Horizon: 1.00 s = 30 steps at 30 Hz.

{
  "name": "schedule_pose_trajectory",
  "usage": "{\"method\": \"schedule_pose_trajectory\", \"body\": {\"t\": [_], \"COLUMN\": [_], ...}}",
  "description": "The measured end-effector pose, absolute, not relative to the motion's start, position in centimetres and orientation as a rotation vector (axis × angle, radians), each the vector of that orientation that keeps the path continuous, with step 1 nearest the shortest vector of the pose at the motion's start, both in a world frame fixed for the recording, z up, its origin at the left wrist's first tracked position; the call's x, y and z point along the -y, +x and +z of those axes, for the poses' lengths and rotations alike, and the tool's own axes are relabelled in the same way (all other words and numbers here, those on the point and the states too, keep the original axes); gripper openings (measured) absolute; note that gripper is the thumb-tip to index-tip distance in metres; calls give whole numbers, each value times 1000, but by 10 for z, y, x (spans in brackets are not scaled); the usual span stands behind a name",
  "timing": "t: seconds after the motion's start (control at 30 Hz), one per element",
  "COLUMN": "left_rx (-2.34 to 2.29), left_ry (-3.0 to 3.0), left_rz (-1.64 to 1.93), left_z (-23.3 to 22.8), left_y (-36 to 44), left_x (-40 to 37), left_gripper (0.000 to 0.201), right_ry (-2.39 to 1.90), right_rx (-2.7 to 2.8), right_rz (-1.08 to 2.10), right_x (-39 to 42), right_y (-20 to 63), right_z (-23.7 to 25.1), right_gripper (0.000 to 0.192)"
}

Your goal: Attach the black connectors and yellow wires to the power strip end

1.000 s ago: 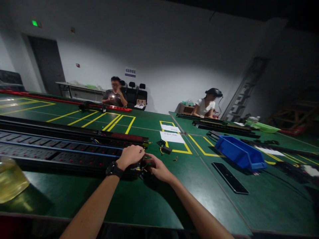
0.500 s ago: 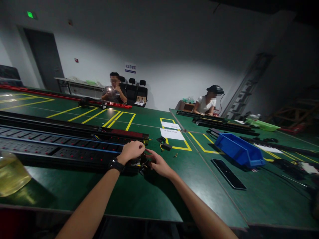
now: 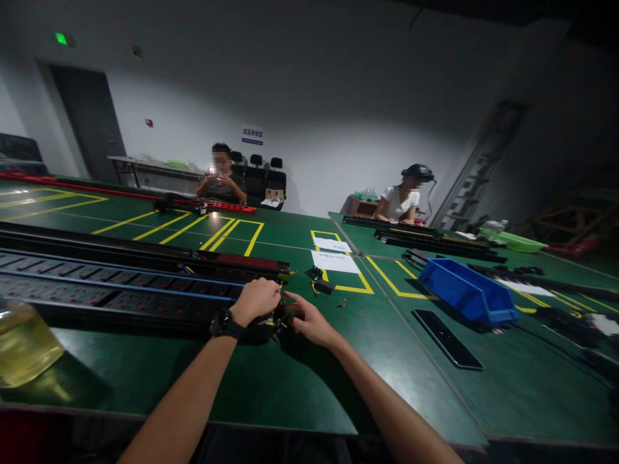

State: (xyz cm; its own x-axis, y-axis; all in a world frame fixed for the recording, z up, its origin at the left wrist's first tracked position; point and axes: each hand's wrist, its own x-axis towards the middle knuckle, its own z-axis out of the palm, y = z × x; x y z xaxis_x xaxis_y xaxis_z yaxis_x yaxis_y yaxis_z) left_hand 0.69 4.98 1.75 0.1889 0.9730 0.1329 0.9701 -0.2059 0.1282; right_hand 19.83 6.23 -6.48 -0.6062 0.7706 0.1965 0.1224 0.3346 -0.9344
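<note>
Two hands working at near end of long black power strip [image 3: 120, 293] on green table [image 3: 271, 386]: left hand [image 3: 255, 300], wristwatch [image 3: 226, 324] on wrist, curling closed over strip end; right hand [image 3: 309, 322] pinching small dark end part with yellow wires [image 3: 279, 319], touching strip. Lying well apart to right: blue bin [image 3: 467, 291], black flat bar [image 3: 447, 330]. Sitting at far left edge: yellowish bottle [image 3: 24, 345].

A blue bin [image 3: 467, 291] sits near a black phone [image 3: 447, 330] on the green table [image 3: 271, 380].
</note>
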Motion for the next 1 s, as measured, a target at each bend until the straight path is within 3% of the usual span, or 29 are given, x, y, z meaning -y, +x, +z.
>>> {"method": "schedule_pose_trajectory", "body": {"t": [0.23, 1.0], "left_rx": [-1931, -1937], "left_ry": [2381, 2552], "left_rz": [401, 291], "left_z": [21, 14], "left_y": [1, 3], "left_x": [-50, -51], "left_gripper": [35, 36], "right_ry": [-718, -689], "right_rx": [1959, 2006], "right_rz": [1280, 1243], "right_x": [-62, -66], "right_y": [198, 198], "right_z": [-64, -68], "right_gripper": [81, 82]}}
